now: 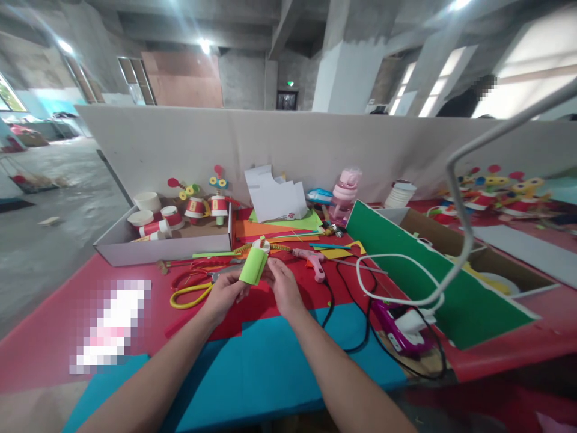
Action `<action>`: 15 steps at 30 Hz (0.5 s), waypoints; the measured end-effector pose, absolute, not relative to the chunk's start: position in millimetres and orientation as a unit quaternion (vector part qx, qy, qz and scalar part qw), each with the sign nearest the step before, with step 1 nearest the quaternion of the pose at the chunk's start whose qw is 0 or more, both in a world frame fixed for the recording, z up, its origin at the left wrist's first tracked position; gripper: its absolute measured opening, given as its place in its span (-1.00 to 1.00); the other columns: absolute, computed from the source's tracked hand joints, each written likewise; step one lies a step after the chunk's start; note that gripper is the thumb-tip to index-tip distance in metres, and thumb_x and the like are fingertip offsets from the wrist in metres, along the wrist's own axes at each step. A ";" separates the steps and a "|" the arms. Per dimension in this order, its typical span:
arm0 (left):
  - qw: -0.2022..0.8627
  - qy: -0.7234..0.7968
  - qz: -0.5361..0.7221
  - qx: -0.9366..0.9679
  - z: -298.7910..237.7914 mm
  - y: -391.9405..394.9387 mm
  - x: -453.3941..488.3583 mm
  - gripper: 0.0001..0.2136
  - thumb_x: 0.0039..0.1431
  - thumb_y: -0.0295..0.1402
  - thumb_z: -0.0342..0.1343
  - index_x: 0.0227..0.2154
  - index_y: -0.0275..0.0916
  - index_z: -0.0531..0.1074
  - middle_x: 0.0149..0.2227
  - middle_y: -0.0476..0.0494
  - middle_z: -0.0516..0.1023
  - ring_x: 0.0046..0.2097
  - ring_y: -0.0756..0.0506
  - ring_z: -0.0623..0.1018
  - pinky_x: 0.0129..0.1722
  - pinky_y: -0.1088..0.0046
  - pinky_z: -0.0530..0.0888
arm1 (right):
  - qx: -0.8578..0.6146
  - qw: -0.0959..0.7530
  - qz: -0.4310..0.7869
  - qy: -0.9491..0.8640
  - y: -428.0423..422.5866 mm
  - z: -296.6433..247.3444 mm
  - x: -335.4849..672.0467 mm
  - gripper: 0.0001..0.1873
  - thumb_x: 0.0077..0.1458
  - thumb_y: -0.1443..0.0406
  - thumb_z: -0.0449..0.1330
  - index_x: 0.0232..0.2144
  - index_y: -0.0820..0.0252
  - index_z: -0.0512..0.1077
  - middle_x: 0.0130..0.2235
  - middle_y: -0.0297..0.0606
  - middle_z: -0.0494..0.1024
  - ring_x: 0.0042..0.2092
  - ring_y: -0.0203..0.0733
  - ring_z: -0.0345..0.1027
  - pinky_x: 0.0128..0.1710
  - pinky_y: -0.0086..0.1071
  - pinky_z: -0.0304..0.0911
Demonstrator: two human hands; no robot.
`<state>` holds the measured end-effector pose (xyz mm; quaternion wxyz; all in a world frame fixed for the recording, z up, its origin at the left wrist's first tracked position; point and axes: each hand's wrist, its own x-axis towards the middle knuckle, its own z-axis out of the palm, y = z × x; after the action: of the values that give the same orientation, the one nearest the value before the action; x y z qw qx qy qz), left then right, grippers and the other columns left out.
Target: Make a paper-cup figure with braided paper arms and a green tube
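Both my hands hold a small paper cup wrapped in light green paper (pixel 253 264) above the red table cover. My left hand (pixel 224 294) grips its lower left side with fingers curled. My right hand (pixel 282 287) pinches the right edge of the green wrap. The cup tilts, its white rim pointing away from me. A pink glue gun (pixel 311 260) lies just right of my hands, and yellow-handled scissors (pixel 192 294) lie to the left.
A white cardboard box (pixel 162 246) at the back left holds finished cup figures. Coloured paper sheets (pixel 279 228), a pink bottle (pixel 345 192), a green-sided box (pixel 433 282), a purple glue gun (pixel 399 328) with black and white cords, and blue felt (pixel 270 361) surround the work spot.
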<state>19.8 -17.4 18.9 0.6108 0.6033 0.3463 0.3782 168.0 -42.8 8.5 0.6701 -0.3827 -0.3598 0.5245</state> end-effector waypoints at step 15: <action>0.648 0.317 0.375 0.582 13.4 -15.4 19.3 -0.75 0.05 -0.23 0.16 -0.60 -0.29 0.38 -0.70 0.02 0.29 -0.64 0.08 0.20 -0.61 0.50 0.10 | -0.418 0.695 0.429 -0.398 -42.9 8.9 173.7 -0.68 0.05 0.05 0.20 -0.49 0.18 0.37 -0.54 -0.42 0.36 -0.45 -0.33 0.21 -0.44 -0.46 0.12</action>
<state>19.3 -15.4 13.4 0.6479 0.5824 0.3170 0.3748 173.7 -42.9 8.9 0.6945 -0.4178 -0.3983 0.4294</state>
